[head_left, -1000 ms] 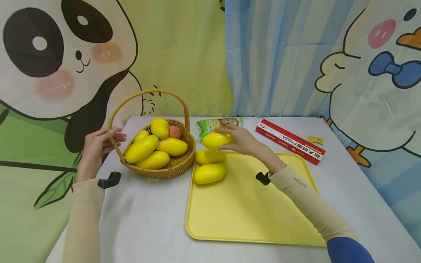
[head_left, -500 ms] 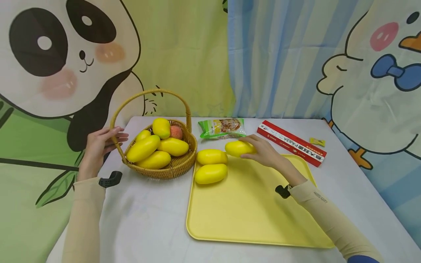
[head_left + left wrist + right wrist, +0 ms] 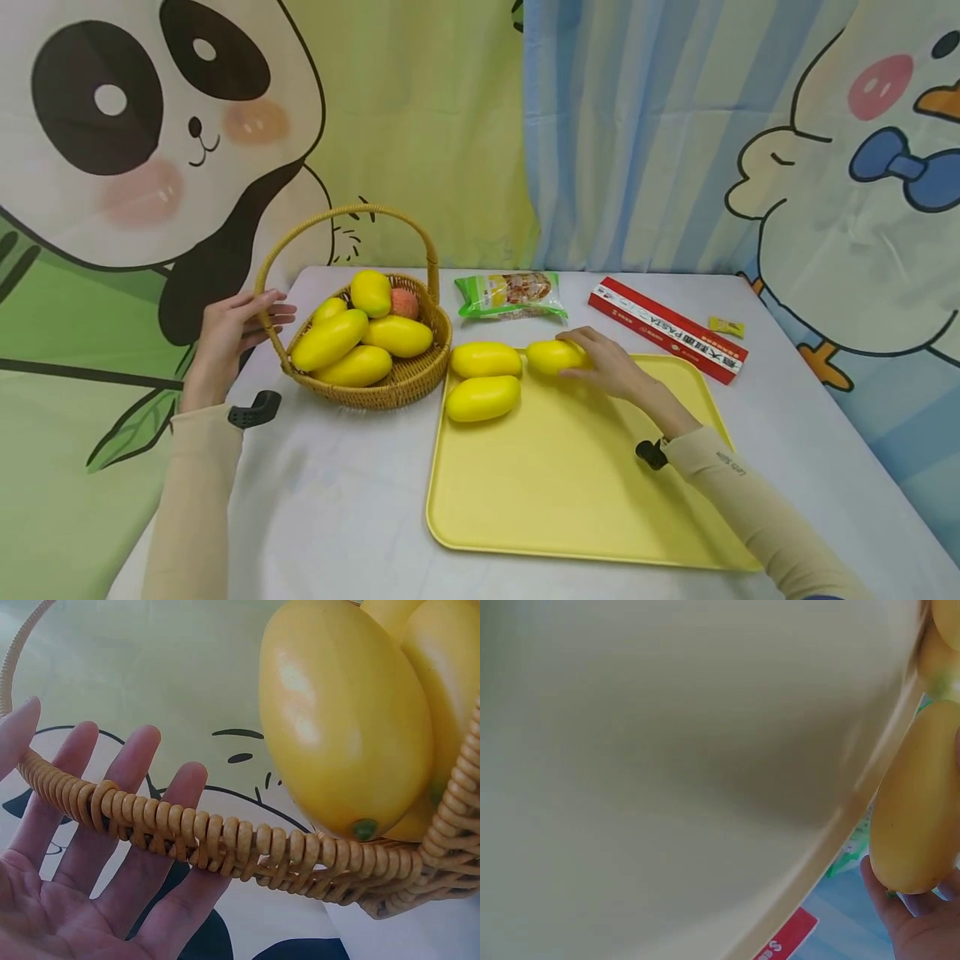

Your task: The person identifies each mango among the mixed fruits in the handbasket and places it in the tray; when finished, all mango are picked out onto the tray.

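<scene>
My left hand (image 3: pixel 225 333) is at the left side of the wicker basket (image 3: pixel 405 385), its fingers fairly straight and spread behind the handle (image 3: pixel 180 825). The thumb lies on the handle's other side. Inside the basket are several yellow mangoes (image 3: pixel 328 340) and a reddish round fruit (image 3: pixel 404 303). My right hand (image 3: pixel 611 367) holds a mango (image 3: pixel 553 357) at the back edge of the yellow tray (image 3: pixel 585 492); the wrist view shows fingers around that mango's end (image 3: pixel 915 802). Two more mangoes, one behind (image 3: pixel 486 360) and one in front (image 3: pixel 483 398), lie at the tray's left back corner.
Behind the tray lies a green and clear food packet (image 3: pixel 513 294). A long red and white pasta box (image 3: pixel 667 329) lies slantwise at the back right, with a small yellow packet (image 3: pixel 726 326) beside it. Printed curtains hang behind the table.
My right hand has carried its mango rightward and then down to the tray, beside the two lying there. The left hand has stayed at the basket handle. The head view has shifted slightly.
</scene>
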A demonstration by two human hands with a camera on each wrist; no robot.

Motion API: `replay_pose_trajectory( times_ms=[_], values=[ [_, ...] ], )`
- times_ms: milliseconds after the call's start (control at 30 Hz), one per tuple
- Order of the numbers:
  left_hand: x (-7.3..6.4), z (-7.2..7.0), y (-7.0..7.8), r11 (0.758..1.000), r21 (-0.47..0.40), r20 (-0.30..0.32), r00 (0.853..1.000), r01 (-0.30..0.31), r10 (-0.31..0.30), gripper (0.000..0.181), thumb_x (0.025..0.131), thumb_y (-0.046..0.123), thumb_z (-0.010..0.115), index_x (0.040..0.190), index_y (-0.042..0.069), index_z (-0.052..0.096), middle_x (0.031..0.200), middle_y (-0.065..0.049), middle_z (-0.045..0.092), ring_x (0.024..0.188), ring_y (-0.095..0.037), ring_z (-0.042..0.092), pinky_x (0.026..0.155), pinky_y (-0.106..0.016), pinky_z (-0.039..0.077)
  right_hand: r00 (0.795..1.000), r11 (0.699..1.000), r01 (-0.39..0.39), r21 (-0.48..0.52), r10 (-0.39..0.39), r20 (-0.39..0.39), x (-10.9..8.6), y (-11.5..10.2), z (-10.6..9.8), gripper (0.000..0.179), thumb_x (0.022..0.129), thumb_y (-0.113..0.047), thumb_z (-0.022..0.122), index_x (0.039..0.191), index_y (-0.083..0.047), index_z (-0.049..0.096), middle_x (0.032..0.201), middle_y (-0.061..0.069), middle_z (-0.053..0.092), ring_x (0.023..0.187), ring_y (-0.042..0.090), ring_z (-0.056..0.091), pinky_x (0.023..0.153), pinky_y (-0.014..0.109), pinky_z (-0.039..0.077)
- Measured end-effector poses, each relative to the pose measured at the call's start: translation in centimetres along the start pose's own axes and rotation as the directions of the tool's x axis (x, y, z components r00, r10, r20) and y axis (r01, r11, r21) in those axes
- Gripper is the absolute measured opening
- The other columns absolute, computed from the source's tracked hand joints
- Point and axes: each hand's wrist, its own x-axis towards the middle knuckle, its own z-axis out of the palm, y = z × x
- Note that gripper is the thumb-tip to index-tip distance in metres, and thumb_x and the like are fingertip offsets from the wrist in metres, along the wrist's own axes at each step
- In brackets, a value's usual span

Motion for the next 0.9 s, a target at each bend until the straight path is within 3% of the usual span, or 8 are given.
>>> replay_pose_trajectory(
  times_ms=[467,900],
  values=[
    [0.1,0.0,-0.1,1.000,-0.001,-0.001,1.000,0.003,-0.003,0.026,0.090,0.039,0.065,0.102,0.017,0.071,0.084,0.009,0.074,0.083,-0.007,0.071,0.075,-0.018,0.053,1.000,1.000,0.009,-0.005,-0.009,-0.001,-0.5,0.6,1.5,0.057,0.084,-0.031,0.075,0.132,-0.010,0.052,0.129,0.014,0.053,0.116,0.031,0.054,0.096,0.052,0.045],
    [0.0,0.1,-0.1,1.000,0.013,-0.009,1.000,0.001,-0.001,0.024,0.090,0.040,0.065,0.101,0.020,0.071,0.084,0.010,0.074,0.083,-0.007,0.071,0.075,-0.019,0.053,0.998,1.000,0.008,-0.030,-0.006,0.060,0.6,-0.3,0.6,0.068,0.081,-0.039,0.076,0.137,-0.012,0.049,0.131,0.014,0.051,0.112,0.034,0.055,0.093,0.053,0.047]
  ],
)
